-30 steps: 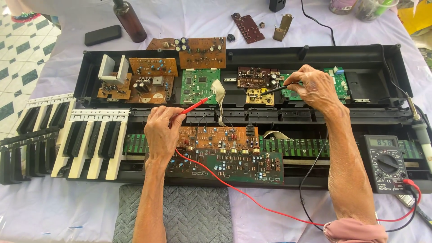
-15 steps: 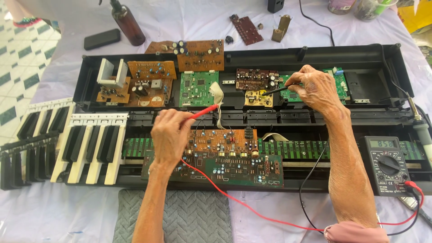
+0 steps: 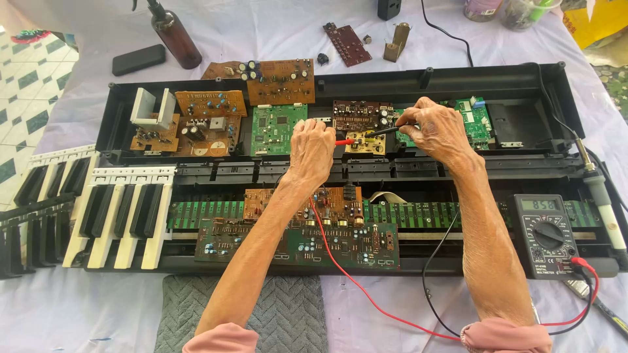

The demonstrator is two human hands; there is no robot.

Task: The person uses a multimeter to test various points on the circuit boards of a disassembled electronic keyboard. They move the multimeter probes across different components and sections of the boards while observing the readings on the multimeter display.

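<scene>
Both hands are working over the small tan circuit board (image 3: 365, 142) sitting in the upper tray of the opened black keyboard case (image 3: 497, 82). My left hand (image 3: 312, 150) is curling shut around the red probe (image 3: 343, 141), its tip pointing right onto that board, and the red lead (image 3: 353, 278) is trailing down across the brown circuit board (image 3: 302, 204) toward me. Just to the right, my right hand (image 3: 437, 131) is pinching the black probe (image 3: 383, 131) between thumb and fingers, its tip touching the same tan board from the other side. Far left, I am seeing loose white and black keys (image 3: 121, 212) lying beside the case. Between my forearms the green board (image 3: 297, 244) is resting on the case's front edge. Far right, the multimeter (image 3: 545, 235) is lying on the case with both leads plugged in, beside a soldering iron (image 3: 602, 199).
</scene>
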